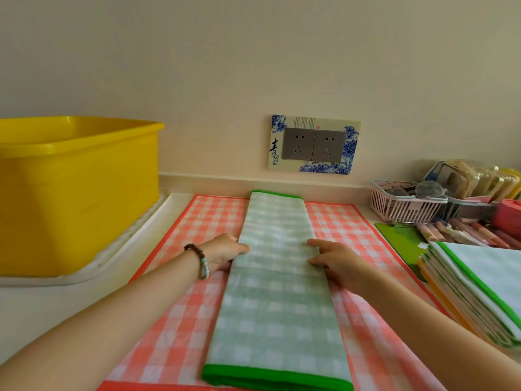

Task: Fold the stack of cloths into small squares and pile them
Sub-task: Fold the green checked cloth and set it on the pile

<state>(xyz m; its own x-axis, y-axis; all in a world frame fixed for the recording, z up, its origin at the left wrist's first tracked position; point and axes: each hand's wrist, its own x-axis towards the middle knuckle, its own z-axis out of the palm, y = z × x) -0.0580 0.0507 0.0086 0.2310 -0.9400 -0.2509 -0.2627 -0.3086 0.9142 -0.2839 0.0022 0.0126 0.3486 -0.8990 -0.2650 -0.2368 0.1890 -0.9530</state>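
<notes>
The green cloth (276, 292), folded into a long strip, lies between the hands on a pink checked cloth (197, 221). The left hand (222, 252) pinches the edge on its side, thumb on top; the right hand (335, 261) lays forefinger and thumb on the other edge, but I cannot tell whether it grips. The cloth is light and limp and will likely sag, so it is best taken at the end corners beyond the fingertips.
</notes>
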